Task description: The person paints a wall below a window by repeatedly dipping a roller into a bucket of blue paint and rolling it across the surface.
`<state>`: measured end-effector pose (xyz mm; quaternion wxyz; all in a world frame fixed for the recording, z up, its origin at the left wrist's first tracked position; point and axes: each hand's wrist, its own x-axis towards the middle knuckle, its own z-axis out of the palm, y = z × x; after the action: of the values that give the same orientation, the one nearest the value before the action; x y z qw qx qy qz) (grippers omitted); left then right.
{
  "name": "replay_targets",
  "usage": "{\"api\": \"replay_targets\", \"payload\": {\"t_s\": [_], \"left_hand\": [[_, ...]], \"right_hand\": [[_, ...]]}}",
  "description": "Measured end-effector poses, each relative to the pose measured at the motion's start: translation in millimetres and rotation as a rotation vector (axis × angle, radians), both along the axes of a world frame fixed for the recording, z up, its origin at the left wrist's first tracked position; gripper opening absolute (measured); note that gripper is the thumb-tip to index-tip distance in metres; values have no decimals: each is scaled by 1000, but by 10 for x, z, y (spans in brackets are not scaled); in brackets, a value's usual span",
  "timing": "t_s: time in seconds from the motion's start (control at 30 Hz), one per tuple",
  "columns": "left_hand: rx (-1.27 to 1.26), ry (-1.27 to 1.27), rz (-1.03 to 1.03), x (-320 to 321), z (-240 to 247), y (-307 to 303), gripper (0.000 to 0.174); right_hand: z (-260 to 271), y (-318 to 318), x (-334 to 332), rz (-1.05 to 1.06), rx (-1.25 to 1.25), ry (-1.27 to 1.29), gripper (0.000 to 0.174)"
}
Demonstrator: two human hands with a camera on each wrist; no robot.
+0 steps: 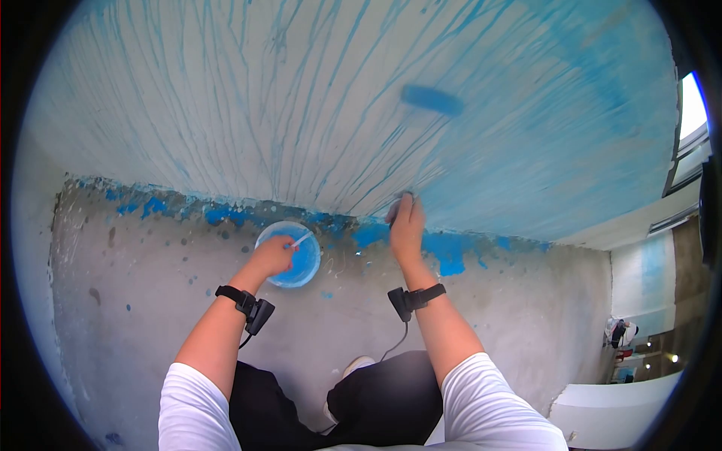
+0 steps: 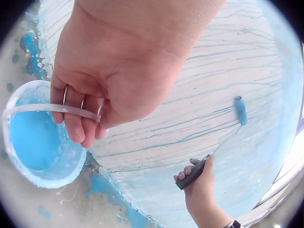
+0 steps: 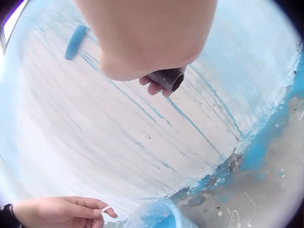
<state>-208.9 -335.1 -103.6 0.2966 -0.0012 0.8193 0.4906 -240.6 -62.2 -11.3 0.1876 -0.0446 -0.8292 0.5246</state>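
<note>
Left wrist view shows me the right hand (image 2: 199, 186), fingers round the roller (image 2: 192, 176), pointing up-right, sleeve (image 2: 241, 112) nearly vertical; left hand (image 2: 111, 66), fingers pinching bucket handle (image 2: 35, 108).

The blue roller (image 1: 431, 99) looks blurry from here. The left grip (image 1: 277, 255) hides some of the bucket (image 1: 290, 284). Far-off things (image 1: 623, 332) are too tiny to tell.

The right grip (image 3: 149, 52) holds a dark handle (image 3: 167, 78).
</note>
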Motion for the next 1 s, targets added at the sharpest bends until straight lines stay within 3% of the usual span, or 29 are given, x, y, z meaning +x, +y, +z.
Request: {"api": "replay_targets", "payload": {"t_s": [0.1, 0.17, 0.2, 0.27, 0.33, 0.47, 0.53, 0.57, 0.63, 0.67, 0.77, 0.87, 1.0], "left_hand": [[-47, 6, -10, 22, 27, -12, 21], [-270, 394, 56, 78, 97, 8, 18], [-276, 388, 57, 82, 134, 12, 18], [-334, 907, 64, -13, 474, 50, 19], [263, 401, 89, -38, 1068, 172, 24], [1161, 95, -198, 182, 1786, 306, 32], [1694, -106, -414, 323, 1944, 435, 51], [1693, -110, -409, 396, 2039, 464, 51], [1816, -227, -311, 483, 2183, 485, 100], [1816, -225, -309, 470, 2182, 480, 100], [1905, -123, -492, 453, 2265, 516, 132], [2039, -103, -606, 684, 2640, 593, 129], [2223, -192, -712, 955, 2914, 688, 121]], "right_hand": [[197, -83, -37, 7, -172, 45, 33], [187, -107, -21, 23, -242, 34, 35], [111, -84, -5, 24, -248, 28, 35], [-87, 12, -10, 1, -184, -3, 36], [-83, 39, -9, 10, -177, 22, 36], [-71, 42, -21, 31, -169, 40, 36], [-8, 3, 5, 25, -156, 21, 36], [14, -10, 20, 22, -136, 13, 36], [-24, 7, 35, 25, -193, -5, 36], [-45, 11, 32, 26, -221, -11, 36], [-100, 19, 18, 4, -246, 10, 36], [-172, 87, -30, 7, -168, -55, 34], [-76, -2, -3, 30, -246, -2, 32]]}}
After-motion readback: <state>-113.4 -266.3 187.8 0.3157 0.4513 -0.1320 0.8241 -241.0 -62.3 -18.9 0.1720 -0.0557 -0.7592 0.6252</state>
